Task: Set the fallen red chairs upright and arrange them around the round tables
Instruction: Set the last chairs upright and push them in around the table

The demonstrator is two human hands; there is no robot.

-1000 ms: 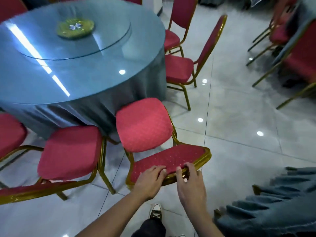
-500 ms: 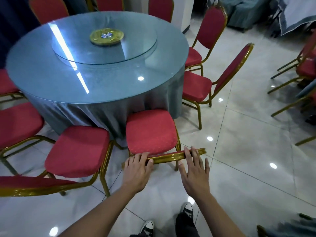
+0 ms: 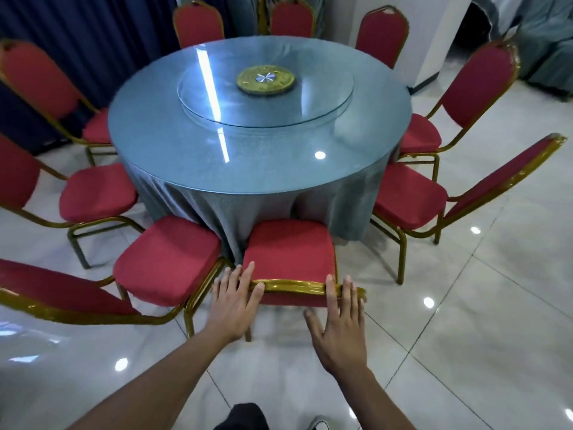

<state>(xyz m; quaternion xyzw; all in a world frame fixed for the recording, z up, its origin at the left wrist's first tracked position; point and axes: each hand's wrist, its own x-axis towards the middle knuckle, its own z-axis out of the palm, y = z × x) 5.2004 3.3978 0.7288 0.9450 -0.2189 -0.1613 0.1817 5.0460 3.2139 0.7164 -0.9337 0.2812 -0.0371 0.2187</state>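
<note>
Where the two hands meet the chair (image 3: 290, 256), they are laid flat on the gold top rail (image 3: 293, 287) of its backrest: the left hand (image 3: 234, 301) rests with straight fingers over the rail's left end, the right hand (image 3: 339, 321) with straight fingers over the right end, and nothing is gripped by either. The chair is seen upright, its seat tucked against the hanging cloth (image 3: 214, 212) of the table (image 3: 260, 131), between a chair (image 3: 169, 260) just beside it on the left and another (image 3: 409, 195) a little apart on the right. A stiff metal frame is judged, so a push on the rail should be passed straight to the legs without flex; a moderate weight is supposed, light enough to be slid by two flat palms. The tiled floor (image 3: 465, 321) is glossy and is likely to let the feet glide, so a gentle, even push is advised lest the chair skew. The rail looks smooth and shiny, perhaps wrapped in film, and may be slippery under a flat palm; for lifting or turning, curled fingers round the rail's two ends would be preferred. The seat pad appears soft and is a poor place to take hold. Farther off, more chairs are ringed round the table, which carries a glass turntable (image 3: 266, 97).
</note>
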